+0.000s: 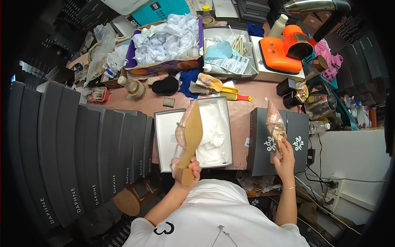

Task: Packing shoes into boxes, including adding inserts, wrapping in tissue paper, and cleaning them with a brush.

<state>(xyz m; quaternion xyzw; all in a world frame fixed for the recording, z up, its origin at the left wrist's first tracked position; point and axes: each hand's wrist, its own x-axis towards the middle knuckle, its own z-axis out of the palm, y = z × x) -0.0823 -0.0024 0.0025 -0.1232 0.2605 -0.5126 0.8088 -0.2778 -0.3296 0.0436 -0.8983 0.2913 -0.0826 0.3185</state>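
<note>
Near the lower middle of the frame, the left hand (188, 171) grips a pointed tan-soled shoe (190, 136) by its block heel, sole up, over the open shoebox (164, 136) lined with white paper. At right, the right hand (284, 158) holds a second shoe (275, 125) above the dark box lid (259, 152) on the tabletop (242, 115).

A pinkish worktable (242, 117) fills the middle, crowded along its far edge. Beyond that edge stand a purple-sided carton of crumpled white paper (164, 41) and an orange machine (284, 49). Past the table's left edge runs a row of dark grey boxes (82, 144). A wooden stool (131, 197) stands below the near edge, and a white cabinet (354, 160) sits off the right edge.
</note>
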